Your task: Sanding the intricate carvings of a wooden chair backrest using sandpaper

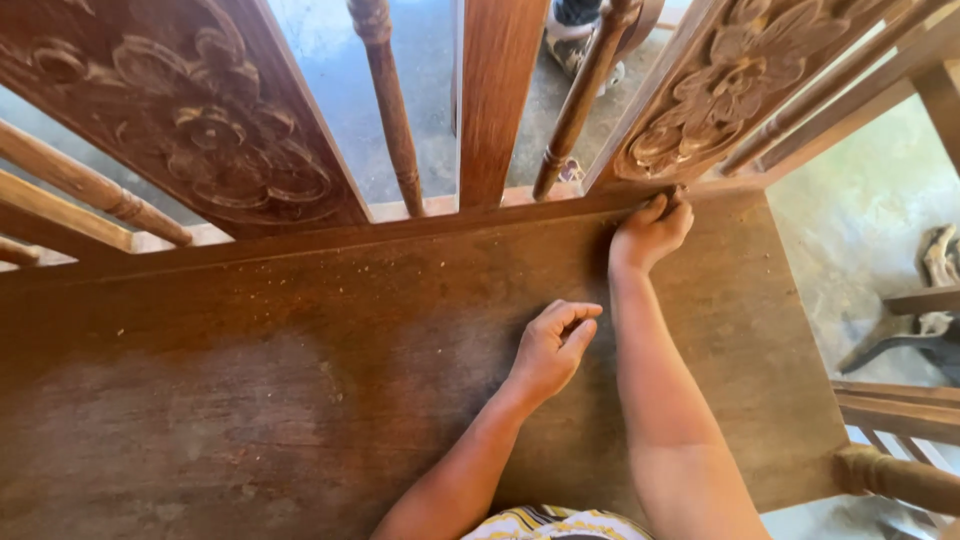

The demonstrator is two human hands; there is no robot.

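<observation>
The wooden seat board was a broad, flat, dark brown panel, dusty and flecked with pale crumbs, a lighter worn patch near its left end. The right hand pressed its curled fingers against the board's far edge, at the foot of a carved floral panel that rose slanting from that edge. The left hand rested loosely curled on the board's middle, just beside the right forearm.
</observation>
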